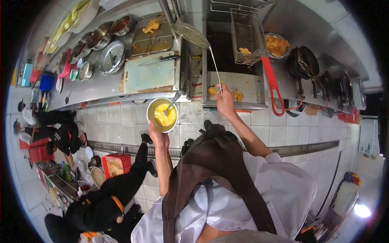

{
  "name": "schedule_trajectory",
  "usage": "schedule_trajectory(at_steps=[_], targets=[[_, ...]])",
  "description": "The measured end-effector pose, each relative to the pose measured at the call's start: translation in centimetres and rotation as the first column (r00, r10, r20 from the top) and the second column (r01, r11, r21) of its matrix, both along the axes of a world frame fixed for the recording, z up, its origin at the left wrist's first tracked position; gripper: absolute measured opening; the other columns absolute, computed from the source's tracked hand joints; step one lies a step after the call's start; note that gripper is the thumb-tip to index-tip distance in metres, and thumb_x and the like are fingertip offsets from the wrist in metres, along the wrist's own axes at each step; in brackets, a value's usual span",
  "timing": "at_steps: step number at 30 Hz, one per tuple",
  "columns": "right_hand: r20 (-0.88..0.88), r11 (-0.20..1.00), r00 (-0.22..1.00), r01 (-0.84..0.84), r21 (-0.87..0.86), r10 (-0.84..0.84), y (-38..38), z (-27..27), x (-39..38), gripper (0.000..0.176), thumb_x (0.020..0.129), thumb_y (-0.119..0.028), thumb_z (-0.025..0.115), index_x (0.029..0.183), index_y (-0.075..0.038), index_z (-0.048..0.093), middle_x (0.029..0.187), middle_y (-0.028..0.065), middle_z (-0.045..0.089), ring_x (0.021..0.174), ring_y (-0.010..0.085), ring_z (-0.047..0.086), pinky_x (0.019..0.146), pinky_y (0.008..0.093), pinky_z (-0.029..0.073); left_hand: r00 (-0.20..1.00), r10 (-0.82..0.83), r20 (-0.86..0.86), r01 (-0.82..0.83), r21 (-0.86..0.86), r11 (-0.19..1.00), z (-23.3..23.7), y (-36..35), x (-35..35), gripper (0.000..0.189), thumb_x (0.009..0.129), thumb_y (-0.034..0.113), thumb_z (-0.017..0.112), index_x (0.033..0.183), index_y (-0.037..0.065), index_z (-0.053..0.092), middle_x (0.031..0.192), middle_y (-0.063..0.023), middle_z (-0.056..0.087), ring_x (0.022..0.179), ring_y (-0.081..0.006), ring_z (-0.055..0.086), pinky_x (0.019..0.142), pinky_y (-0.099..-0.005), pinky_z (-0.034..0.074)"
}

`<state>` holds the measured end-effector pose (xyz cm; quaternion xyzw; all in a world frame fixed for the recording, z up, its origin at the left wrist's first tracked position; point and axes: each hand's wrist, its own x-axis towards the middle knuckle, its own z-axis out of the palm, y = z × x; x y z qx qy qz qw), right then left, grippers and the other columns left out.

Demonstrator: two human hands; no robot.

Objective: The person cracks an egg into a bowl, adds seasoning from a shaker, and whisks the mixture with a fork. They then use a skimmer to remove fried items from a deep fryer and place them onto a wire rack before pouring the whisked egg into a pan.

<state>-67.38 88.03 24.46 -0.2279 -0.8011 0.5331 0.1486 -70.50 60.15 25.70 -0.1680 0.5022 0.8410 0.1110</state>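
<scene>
My left hand (158,133) grips a round metal bowl (150,114) from below, at its near side. Inside lies a yellow, egg-like mixture (165,118) with a spoon (174,99) leaning in it. My right hand (225,98) is closed round the handle of a long skimmer (215,67). The skimmer's round mesh head (191,34) is up and to the left, beside the dark fryer well (220,52). Below that well, my right hand is over the fryer's front ledge (247,81), where yellow fried pieces (238,96) lie.
A fryer basket (245,34) with a red handle (272,87) juts over the front edge. Left stand a cutting board (148,77) with a knife (162,59), a tray (162,40) and bowls. Right is a black wok (304,62). A person in black (105,194) is close at lower left.
</scene>
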Motion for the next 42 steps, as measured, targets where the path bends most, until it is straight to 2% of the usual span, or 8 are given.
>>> schedule_trajectory(at_steps=[3, 5, 9, 14, 15, 17, 22, 42], targets=[[-0.035, 0.991, 0.991, 0.132, -0.004, -0.132, 0.7, 1.9, 0.4, 0.024, 0.08, -0.001, 0.047, 0.104, 0.002, 0.049, 0.063, 0.0098, 0.054, 0.06, 0.0204, 0.055, 0.056, 0.0326, 0.043, 0.998, -0.065, -0.016, 0.065, 0.021, 0.998, 0.1, 0.3, -0.3, 0.049, 0.098, 0.04, 0.026, 0.127, 0.003, 0.04, 0.124, -0.011, 0.05, 0.108, -0.0253, 0.053, 0.088, -0.0428, 0.046], [-0.141, 0.918, 0.951, 0.216, -0.333, -0.275, 2.2, 1.6, -1.3, 0.022, 0.081, -0.004, 0.052, 0.101, 0.002, 0.049, 0.067, 0.0088, 0.055, 0.059, 0.0189, 0.054, 0.056, 0.0326, 0.042, 0.993, -0.115, -0.016, 0.115, 0.027, 0.993, 0.0, 0.7, -0.5, 0.049, 0.098, 0.04, 0.026, 0.127, 0.003, 0.04, 0.123, -0.0109, 0.05, 0.108, -0.0253, 0.053, 0.088, -0.0428, 0.046], [-0.261, 0.845, 0.831, 0.382, -0.373, -0.491, 5.8, 0.4, -6.3, 0.022, 0.08, -0.007, 0.057, 0.099, 0.002, 0.05, 0.072, 0.01, 0.057, 0.062, 0.021, 0.055, 0.06, 0.0355, 0.044, 0.983, -0.182, -0.024, 0.183, 0.025, 0.983, -0.1, 1.5, -0.7, 0.049, 0.098, 0.041, 0.026, 0.127, 0.003, 0.041, 0.123, -0.0105, 0.05, 0.108, -0.0252, 0.053, 0.088, -0.043, 0.046], [-0.106, 0.744, 0.736, 0.661, -0.097, -0.668, 7.0, 2.9, -8.0, 0.024, 0.078, -0.016, 0.063, 0.084, 0.004, 0.051, 0.082, 0.02, 0.059, 0.081, 0.035, 0.058, 0.071, 0.0438, 0.044, 0.95, -0.306, -0.052, 0.309, 0.043, 0.95, 0.4, 2.4, -0.5, 0.038, 0.096, 0.03, 0.037, 0.124, 0.006, 0.043, 0.12, -0.0093, 0.052, 0.11, -0.0227, 0.052, 0.093, -0.0384, 0.043], [-0.046, 0.774, 0.774, 0.626, -0.09, -0.631, 7.8, 1.1, -8.7, 0.022, 0.074, -0.016, 0.064, 0.077, 0.005, 0.055, 0.076, 0.0189, 0.06, 0.066, 0.0294, 0.059, 0.064, 0.0418, 0.045, 0.945, -0.322, -0.058, 0.323, 0.021, 0.946, 0.7, 2.7, -0.3, 0.04, 0.096, 0.032, 0.037, 0.126, 0.006, 0.041, 0.122, -0.0093, 0.051, 0.111, -0.0232, 0.052, 0.093, -0.039, 0.044], [0.032, 0.64, 0.693, 0.68, -0.357, -0.72, 8.5, -2.5, -11.0, 0.026, 0.077, -0.018, 0.065, 0.077, 0.005, 0.054, 0.077, 0.0215, 0.059, 0.069, 0.0323, 0.06, 0.064, 0.043, 0.044, 0.929, -0.369, -0.031, 0.368, -0.013, 0.93, -2.2, 2.1, -1.6, 0.057, 0.091, 0.052, 0.038, 0.132, 0.013, 0.037, 0.127, -0.0095, 0.048, 0.109, -0.0294, 0.054, 0.074, -0.0506, 0.051], [0.03, 0.722, 0.731, 0.68, -0.13, -0.682, 6.2, 1.9, -7.4, 0.042, 0.084, -0.018, 0.058, 0.106, 0.013, 0.041, 0.096, 0.0315, 0.058, 0.095, 0.0434, 0.056, 0.081, 0.0462, 0.047, 0.928, -0.372, 0.029, 0.372, 0.005, 0.928, -0.5, 2.9, -0.9, 0.056, 0.091, 0.051, 0.039, 0.132, 0.013, 0.036, 0.131, -0.0086, 0.044, 0.112, -0.0295, 0.051, 0.077, -0.0516, 0.05], [0.09, 0.72, 0.731, 0.682, -0.132, -0.676, 6.6, 1.1, -7.2, 0.035, 0.089, -0.025, 0.052, 0.096, 0.009, 0.055, 0.097, 0.0301, 0.058, 0.097, 0.0428, 0.056, 0.082, 0.0469, 0.046, 0.92, -0.393, -0.009, 0.393, -0.031, 0.919, -0.8, 0.1, 0.4, 0.056, 0.091, 0.052, 0.038, 0.132, 0.014, 0.036, 0.129, -0.0085, 0.046, 0.107, -0.0296, 0.054, 0.071, -0.0508, 0.051]])
